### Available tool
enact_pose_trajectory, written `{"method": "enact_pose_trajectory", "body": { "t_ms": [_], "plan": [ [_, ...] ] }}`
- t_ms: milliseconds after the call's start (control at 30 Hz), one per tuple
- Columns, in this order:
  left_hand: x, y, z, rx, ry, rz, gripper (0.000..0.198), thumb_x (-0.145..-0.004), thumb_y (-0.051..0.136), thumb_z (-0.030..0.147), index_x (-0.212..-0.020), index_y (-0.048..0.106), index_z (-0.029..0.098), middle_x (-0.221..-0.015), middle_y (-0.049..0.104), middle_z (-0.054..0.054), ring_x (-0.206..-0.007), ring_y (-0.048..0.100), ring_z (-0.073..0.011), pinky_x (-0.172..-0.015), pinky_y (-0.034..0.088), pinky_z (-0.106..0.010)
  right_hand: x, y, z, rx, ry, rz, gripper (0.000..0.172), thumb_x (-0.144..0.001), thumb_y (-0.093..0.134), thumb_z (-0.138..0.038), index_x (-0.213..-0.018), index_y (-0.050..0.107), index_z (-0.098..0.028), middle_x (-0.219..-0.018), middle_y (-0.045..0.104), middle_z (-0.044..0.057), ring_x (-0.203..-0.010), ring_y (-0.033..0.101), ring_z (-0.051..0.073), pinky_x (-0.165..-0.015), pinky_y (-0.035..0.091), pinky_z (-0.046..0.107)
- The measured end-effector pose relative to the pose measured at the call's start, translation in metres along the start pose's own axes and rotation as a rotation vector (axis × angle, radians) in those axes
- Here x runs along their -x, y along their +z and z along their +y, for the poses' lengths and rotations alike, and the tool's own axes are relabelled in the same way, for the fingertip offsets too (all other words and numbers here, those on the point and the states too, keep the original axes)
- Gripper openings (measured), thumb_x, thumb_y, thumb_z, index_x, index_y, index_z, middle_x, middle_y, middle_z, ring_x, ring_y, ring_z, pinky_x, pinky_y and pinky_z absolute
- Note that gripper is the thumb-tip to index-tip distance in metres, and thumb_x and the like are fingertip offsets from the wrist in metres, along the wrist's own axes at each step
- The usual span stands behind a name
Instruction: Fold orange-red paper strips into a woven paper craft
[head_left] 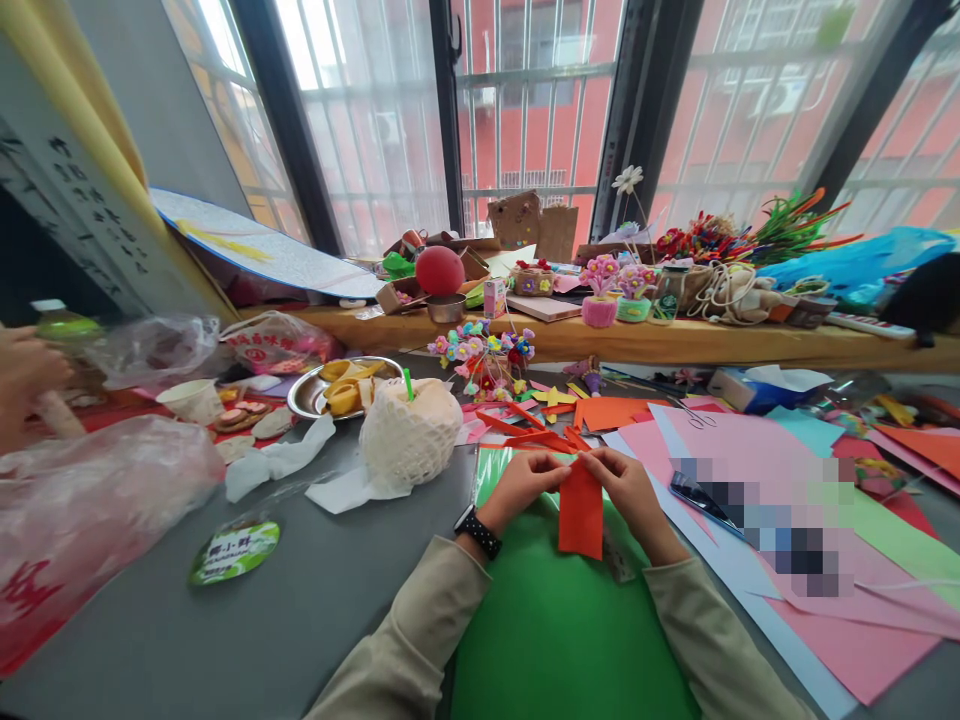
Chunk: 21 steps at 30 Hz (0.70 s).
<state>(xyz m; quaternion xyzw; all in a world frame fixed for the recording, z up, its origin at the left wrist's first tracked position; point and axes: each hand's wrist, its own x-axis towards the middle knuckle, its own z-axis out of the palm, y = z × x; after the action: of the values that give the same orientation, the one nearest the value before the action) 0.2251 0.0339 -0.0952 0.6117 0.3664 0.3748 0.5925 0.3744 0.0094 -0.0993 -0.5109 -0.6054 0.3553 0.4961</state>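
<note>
Both of my hands pinch the top edge of a small orange-red piece of paper (580,515), which hangs down as a narrow rectangle. My left hand (525,485), with a dark watch (478,530) at the wrist, grips its upper left corner. At the upper right corner, my right hand (624,490) has thumb and fingers closed on the same paper. Beneath them lies a large green sheet (562,640). Just beyond my fingertips are several orange paper strips (529,437).
A wrapped coconut (412,430) with a green straw stands left of my hands, near a metal bowl (300,390) of banana peels. Pink paper (862,650), other coloured sheets and scissors (701,415) lie to the right. Another person's hand (34,380) shows at far left.
</note>
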Motion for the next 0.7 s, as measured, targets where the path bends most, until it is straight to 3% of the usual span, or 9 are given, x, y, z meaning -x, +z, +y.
{"method": "enact_pose_trajectory", "body": {
  "t_ms": [500, 700],
  "plan": [
    [0.001, 0.0004, 0.0015, -0.049, 0.013, -0.049, 0.028, -0.058, 0.057, 0.038, -0.061, 0.054, 0.011, -0.054, 0.049, 0.002, -0.05, 0.044, -0.0062, -0.051, 0.035, -0.018, 0.0009, 0.0023, -0.0013, 0.095, -0.065, 0.072, 0.028, -0.069, 0.046, -0.041, -0.061, 0.052, -0.015, -0.053, 0.049, -0.001, -0.05, 0.042, 0.01, -0.045, 0.032, 0.019],
    [0.0031, 0.002, 0.0014, -0.231, 0.021, -0.067, 0.034, -0.066, 0.046, 0.042, -0.062, 0.057, 0.011, -0.054, 0.048, 0.002, -0.052, 0.04, -0.0073, -0.048, 0.031, -0.018, 0.0016, 0.005, -0.0044, 0.157, -0.103, 0.069, 0.028, -0.07, 0.045, -0.04, -0.062, 0.054, -0.016, -0.054, 0.049, -0.001, -0.051, 0.042, 0.011, -0.046, 0.031, 0.02]
  ]
}}
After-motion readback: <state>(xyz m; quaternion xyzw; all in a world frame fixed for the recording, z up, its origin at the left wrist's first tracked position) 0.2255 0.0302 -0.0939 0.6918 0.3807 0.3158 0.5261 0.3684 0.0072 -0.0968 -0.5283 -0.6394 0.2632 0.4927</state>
